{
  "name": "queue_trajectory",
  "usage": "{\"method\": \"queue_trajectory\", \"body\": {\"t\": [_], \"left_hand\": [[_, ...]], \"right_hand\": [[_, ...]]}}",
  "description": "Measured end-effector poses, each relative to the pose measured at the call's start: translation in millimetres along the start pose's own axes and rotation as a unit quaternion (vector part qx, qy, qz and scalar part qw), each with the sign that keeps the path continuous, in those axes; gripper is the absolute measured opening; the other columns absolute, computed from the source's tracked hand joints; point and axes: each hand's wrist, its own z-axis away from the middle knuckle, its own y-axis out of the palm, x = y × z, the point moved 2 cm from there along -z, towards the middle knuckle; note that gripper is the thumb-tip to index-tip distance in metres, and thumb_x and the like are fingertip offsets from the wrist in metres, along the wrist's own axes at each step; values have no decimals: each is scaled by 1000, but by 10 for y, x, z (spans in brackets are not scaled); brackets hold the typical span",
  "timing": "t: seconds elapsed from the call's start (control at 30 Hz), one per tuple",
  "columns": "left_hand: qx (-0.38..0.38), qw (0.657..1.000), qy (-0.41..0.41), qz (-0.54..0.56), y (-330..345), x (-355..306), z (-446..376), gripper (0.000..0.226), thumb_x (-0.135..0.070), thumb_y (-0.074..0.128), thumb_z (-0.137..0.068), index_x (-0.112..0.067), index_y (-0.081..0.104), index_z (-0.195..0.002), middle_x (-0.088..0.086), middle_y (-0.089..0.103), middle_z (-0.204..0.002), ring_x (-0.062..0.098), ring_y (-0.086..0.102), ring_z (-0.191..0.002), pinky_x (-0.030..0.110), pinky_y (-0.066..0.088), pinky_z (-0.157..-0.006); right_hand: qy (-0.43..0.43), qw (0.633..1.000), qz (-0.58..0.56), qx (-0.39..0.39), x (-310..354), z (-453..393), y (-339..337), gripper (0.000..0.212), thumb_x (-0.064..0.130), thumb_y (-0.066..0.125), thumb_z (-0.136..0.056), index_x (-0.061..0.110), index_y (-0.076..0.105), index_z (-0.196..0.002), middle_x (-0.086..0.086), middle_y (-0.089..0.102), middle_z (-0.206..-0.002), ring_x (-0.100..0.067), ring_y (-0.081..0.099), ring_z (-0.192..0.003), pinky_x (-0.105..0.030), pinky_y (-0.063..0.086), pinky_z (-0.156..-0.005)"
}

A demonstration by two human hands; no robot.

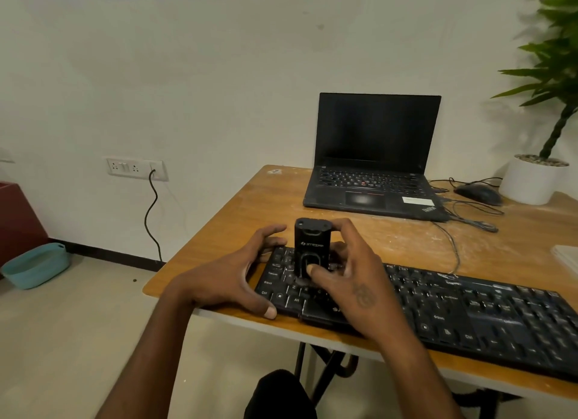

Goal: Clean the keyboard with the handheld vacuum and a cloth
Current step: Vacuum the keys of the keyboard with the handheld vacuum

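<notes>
A long black keyboard [469, 312] lies along the front edge of the wooden table [250, 205]. A small black handheld vacuum [311, 243] stands upright on the keyboard's left keys. My right hand [350, 281] grips the vacuum from the right, thumb on its front button. My left hand [237, 274] clasps the keyboard's left end, thumb on the front edge and fingers over the back edge. A grey cloth [566, 256] shows partly at the right edge.
A black laptop [372, 155] stands open at the back of the table. A mouse [478, 193] with loose cables and a white plant pot [531, 180] sit at the back right. On the floor at left is a teal basin [37, 263].
</notes>
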Motion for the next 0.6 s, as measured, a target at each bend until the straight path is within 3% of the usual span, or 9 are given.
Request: {"method": "queue_trajectory", "body": {"t": [0.07,0.17,0.3,0.4,0.6], "left_hand": [[-2,1000,-2,-1,-8,10,-3,129,-13,95,-72,-65,9,-153,-20,36,-156,-10,49,-132,21,50,-106],[-7,1000,2,-12,-6,15,-11,130,-18,97,-72,-60,7,-156,-21,39,-158,-7,47,-137,23,47,-111],[-13,999,-13,-33,-6,15,-6,117,-21,96,-73,-55,15,-150,-45,43,-141,-21,41,-131,11,40,-112],[-15,999,-8,-31,-9,19,-5,122,-23,97,-72,-51,13,-156,-37,42,-148,-14,42,-136,16,41,-114],[-8,1000,1,-4,-3,-11,-22,131,-27,98,-65,-66,9,-153,-23,32,-160,-2,40,-145,27,45,-116]], "right_hand": [[5,1000,8,-2,-16,-13,28,47,10,69,-94,40,49,-124,14,64,-107,-1,72,-83,-24,60,-58],[-11,1000,26,2,-13,-81,229,48,13,70,-93,43,47,-123,11,67,-107,-12,74,-80,-37,64,-63],[-37,998,39,16,14,-164,467,48,15,69,-93,42,46,-125,13,68,-105,-5,71,-88,-37,63,-76],[-28,999,41,24,16,-127,376,48,13,68,-93,43,48,-124,13,69,-105,-5,71,-88,-35,63,-73],[15,999,51,1,24,28,-84,47,14,69,-94,41,48,-126,17,63,-110,1,71,-83,-23,60,-58]]}}
